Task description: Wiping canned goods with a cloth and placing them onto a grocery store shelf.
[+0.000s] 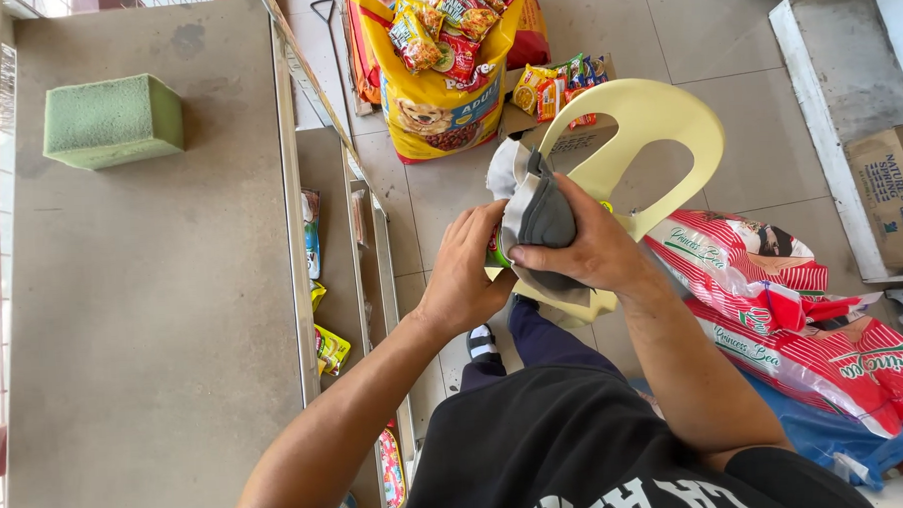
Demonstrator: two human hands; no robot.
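Observation:
My right hand [593,247] grips a grey and white cloth [535,209], pressing it over a small green object [496,252] that my left hand [464,274] holds from the left side. The object is mostly hidden by the cloth and fingers. Both hands are held in front of my chest, above a pale yellow plastic chair [657,117] that stands on the tiled floor below.
A grey shelf top [154,324] on the left carries a green foam block [114,121]. Lower shelves [325,288] hold small packets. A yellow pet food bag [444,94] with snack packs stands ahead. Red and white sacks [784,312] lie right, a cardboard box [895,193] farther right.

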